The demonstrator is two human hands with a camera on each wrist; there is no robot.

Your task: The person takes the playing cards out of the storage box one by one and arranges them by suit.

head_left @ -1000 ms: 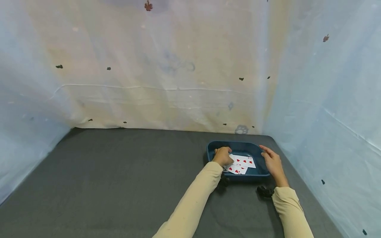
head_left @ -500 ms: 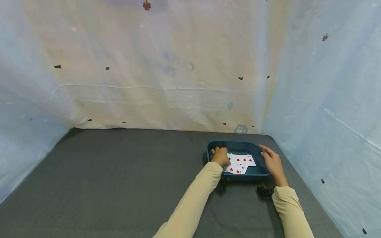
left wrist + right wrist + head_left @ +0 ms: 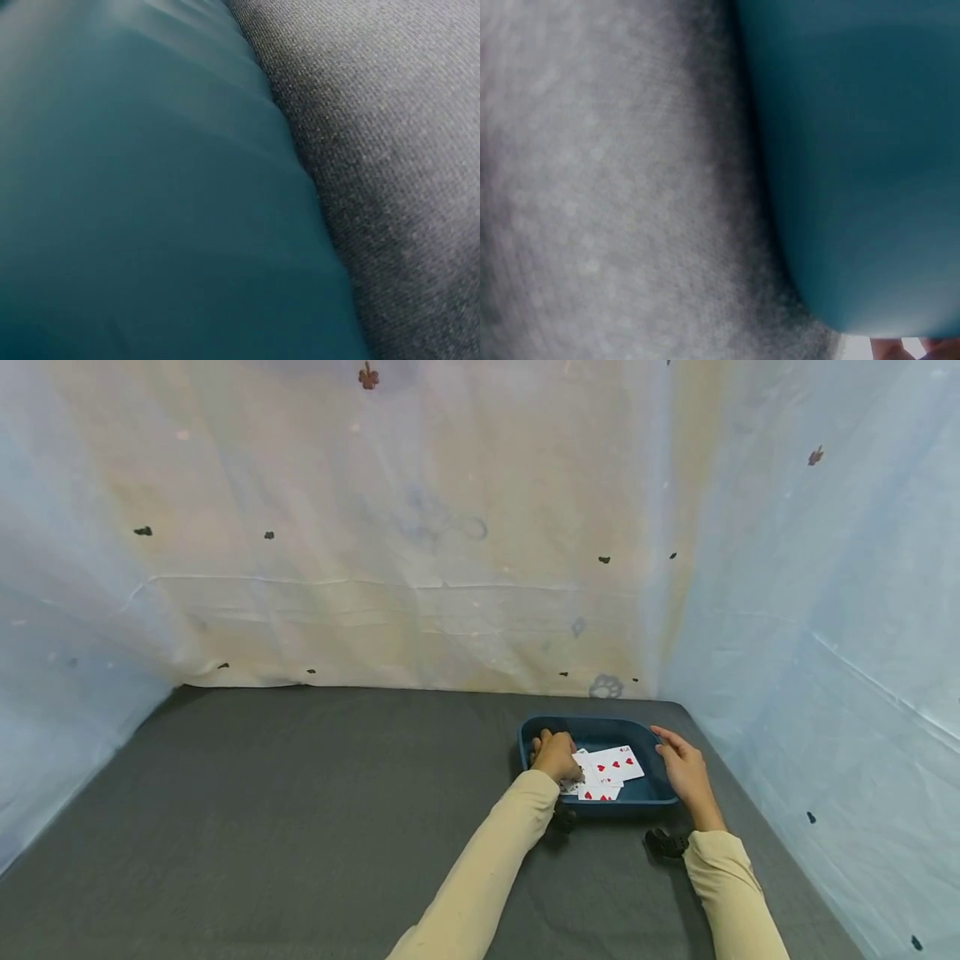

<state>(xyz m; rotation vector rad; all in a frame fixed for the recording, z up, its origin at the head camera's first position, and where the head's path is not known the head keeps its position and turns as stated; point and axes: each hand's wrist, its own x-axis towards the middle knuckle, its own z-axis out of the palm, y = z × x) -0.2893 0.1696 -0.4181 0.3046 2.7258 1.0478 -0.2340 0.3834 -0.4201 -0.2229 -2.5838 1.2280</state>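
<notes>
Inside a dark blue tray (image 3: 615, 807) near the far right of the table, several playing cards (image 3: 617, 764) lie face up and overlapping, red hearts showing. My left hand (image 3: 555, 755) reaches into the left part of the tray, its fingers bent downward over the left ends of the cards. Whether it grips a card is hidden. My right hand (image 3: 686, 774) rests at the tray's right rim, index finger extended toward the far corner. In the right wrist view, fingertips (image 3: 886, 348) show just past the tray wall (image 3: 870, 187).
The tray stands on a grey cloth-covered table (image 3: 300, 818). Pale patterned sheets (image 3: 420, 527) hang behind it, and another sheet (image 3: 847, 677) closes in the right side. Dark wrist cameras (image 3: 664, 844) sit under both wrists.
My left hand has shifted slightly left in the tray. The upper heart card has turned, and black pips now show beside the left hand. My right hand has stayed at the rim.
</notes>
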